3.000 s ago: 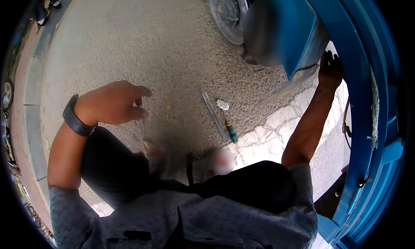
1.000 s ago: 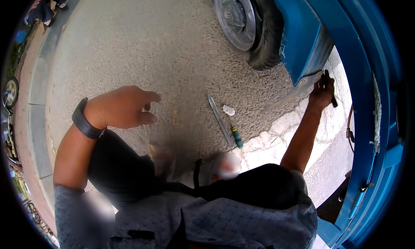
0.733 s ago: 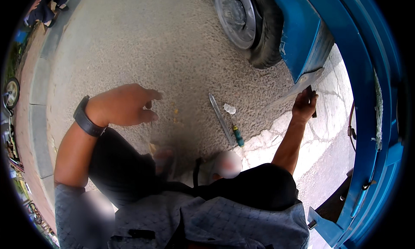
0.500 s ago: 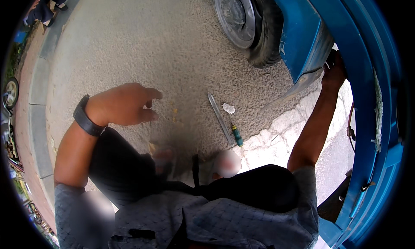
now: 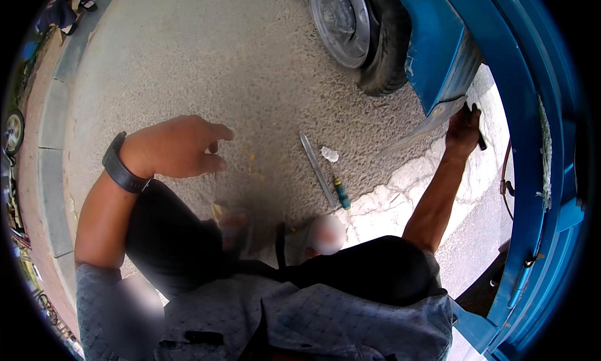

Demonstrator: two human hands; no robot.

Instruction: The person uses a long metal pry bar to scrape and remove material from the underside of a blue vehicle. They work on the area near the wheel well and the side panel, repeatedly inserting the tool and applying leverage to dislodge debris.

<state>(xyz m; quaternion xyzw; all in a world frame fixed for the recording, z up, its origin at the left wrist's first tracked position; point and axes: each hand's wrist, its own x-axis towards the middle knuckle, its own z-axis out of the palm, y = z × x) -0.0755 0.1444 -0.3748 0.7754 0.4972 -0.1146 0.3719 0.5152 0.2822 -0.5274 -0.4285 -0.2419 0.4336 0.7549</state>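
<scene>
While L hand [image 5: 172,146] hovers loose, R grip [image 5: 464,130] wrapped on dk bar [image 5: 482,142], farther from sill [image 5: 523,104] vs earlier

Right hand [image 5: 462,134] is gripping a dark bar [image 5: 482,141] near blue vehicle panel [image 5: 432,51]; left hand [image 5: 178,147] is hanging half-curled. Green-handled screwdriver [image 5: 342,195] (metal strip [image 5: 316,167] just beside) is lying on pavement [image 5: 188,67].

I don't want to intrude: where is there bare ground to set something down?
The broadest bare pavement lies between the grey curb and the wheel, beyond the left hand. It is crowded where the metal bar, whitish scrap and green-handled tool lie close together, and where the right hand holds a dark object near the blue panel.
</scene>
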